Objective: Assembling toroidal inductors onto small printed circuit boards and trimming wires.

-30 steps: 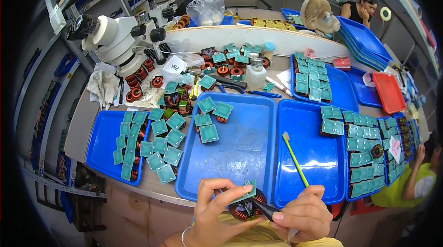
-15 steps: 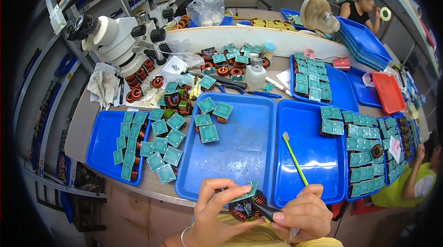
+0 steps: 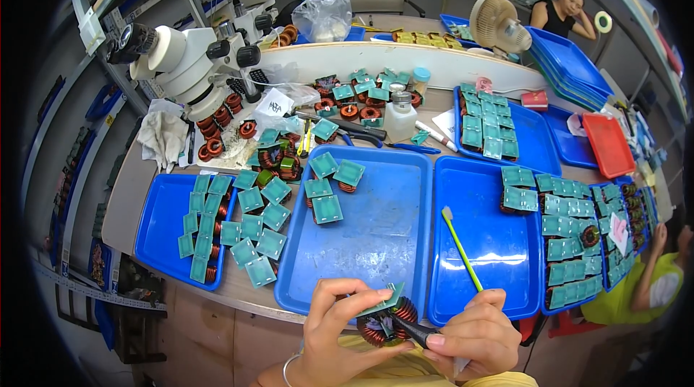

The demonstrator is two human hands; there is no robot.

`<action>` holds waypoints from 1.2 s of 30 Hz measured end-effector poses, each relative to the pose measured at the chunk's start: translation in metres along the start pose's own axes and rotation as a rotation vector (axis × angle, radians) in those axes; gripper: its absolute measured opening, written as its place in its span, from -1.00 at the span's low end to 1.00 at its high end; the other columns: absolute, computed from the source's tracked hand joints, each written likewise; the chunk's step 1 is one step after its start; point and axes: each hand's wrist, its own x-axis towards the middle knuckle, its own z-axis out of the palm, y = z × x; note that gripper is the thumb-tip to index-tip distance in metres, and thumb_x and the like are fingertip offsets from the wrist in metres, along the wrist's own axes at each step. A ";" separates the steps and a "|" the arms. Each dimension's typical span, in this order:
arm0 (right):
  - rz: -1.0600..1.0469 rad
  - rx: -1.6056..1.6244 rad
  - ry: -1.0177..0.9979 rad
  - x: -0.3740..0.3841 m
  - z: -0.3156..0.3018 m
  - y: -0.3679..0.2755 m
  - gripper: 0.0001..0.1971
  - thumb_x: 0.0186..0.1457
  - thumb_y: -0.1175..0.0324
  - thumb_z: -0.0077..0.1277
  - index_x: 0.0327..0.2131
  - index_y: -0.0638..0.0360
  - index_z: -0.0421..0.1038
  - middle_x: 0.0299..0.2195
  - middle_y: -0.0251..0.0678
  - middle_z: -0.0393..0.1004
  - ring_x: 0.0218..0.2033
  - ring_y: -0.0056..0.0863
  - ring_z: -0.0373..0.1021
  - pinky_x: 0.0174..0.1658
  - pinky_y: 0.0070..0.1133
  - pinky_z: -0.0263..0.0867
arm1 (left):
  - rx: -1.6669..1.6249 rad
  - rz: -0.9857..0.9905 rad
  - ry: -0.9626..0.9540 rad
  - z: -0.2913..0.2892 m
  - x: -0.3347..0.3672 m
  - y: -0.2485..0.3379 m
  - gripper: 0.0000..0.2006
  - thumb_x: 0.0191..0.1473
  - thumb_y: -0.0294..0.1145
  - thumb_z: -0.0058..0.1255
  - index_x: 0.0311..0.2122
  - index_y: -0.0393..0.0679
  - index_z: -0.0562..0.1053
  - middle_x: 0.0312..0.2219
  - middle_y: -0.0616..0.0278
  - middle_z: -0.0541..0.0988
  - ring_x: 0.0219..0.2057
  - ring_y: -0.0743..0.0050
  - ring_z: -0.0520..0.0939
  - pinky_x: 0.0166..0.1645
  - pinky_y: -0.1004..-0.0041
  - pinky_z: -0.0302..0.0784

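Low in the view, over the near edge of the blue tray, my left hand [image 3: 340, 336] pinches a copper-wound toroid coil [image 3: 377, 330] with a small green circuit board [image 3: 383, 303] on it. The board is tilted, under my index finger. My right hand [image 3: 476, 336] closes round a dark tapered tool, apparently black tweezers [image 3: 413, 328], whose tip reaches into the coil's middle. A brush with a yellow-green handle [image 3: 463, 255] slants over the right-hand blue tray. Its lower end passes behind my right fingers; whether they hold it, I cannot tell.
Board-topped coils stand in the middle blue tray [image 3: 376, 242], left tray [image 3: 155, 224] and trays at right. A microscope [image 3: 177, 62], pliers [image 3: 361, 134], a bottle [image 3: 400, 118] and a fan [image 3: 499, 22] stand farther back. One person sits at back right, another at far right.
My hands, the coil and the tweezers hold almost the same place. At the back right, the seated person's head and raised arm have shifted.
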 end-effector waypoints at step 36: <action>0.246 0.442 0.039 -0.033 0.017 0.030 -0.13 -0.40 0.42 0.35 0.03 0.40 0.05 -0.14 -0.08 0.21 -0.24 -0.23 0.41 -0.16 -0.48 0.32 | -0.467 -0.207 -0.138 0.002 -0.005 -0.012 -0.32 -0.52 -0.47 0.40 -0.22 -0.15 0.22 -0.27 0.04 0.42 -0.21 0.29 0.45 -0.07 0.34 0.30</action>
